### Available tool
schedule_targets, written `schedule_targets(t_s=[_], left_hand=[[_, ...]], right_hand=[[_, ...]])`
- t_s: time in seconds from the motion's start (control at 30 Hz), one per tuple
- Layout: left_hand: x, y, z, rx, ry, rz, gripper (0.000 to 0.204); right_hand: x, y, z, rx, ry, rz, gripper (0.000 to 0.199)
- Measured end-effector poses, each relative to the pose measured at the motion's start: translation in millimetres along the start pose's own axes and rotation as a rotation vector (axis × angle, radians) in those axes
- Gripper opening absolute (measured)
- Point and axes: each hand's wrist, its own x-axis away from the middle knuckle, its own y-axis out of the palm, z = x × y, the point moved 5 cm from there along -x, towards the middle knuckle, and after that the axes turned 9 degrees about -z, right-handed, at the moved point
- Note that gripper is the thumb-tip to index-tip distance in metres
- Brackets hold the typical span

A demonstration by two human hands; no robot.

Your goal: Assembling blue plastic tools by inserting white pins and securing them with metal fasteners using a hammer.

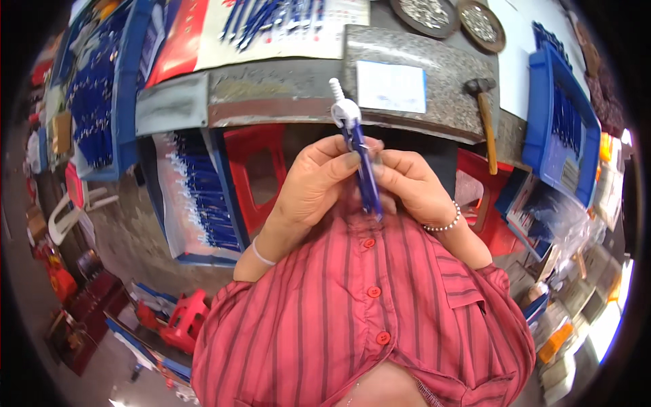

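Observation:
In front of my chest I hold a drawing compass (366,178) with blue legs, a round white head and a ribbed white handle. It is tilted, its head pointing away from me toward the bench and its tips toward my shirt. My left hand (308,180) is closed, pinching the compass below the head between thumb and fingers. From the other side my right hand (413,180) is closed on the legs, thumb and fingertips pressed against them. Some fingertips are blurred or hidden behind the compass. Any small part between the fingers cannot be made out.
Beyond my hands, the bench holds a stone slab (441,74) with a white card (391,87), a hammer (486,122) and two dishes of small metal parts (481,26). Blue compass pieces lie on paper (210,34). Blue crates (536,146) flank me; red stools (254,169) stand below.

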Motion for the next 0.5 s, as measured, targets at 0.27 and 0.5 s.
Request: schedule_targets(t_s=[0.27, 0.5], left_hand=[[44, -24, 32, -0.207, 0.192, 0.355, 0.009], [57, -40, 38, -0.297, 0.289, 0.456, 0.01]], right_hand=[[-22, 24, 6, 0.7, -0.128, 0.084, 0.015], [-34, 55, 3, 1.307, -0.267, 0.048, 0.019]])
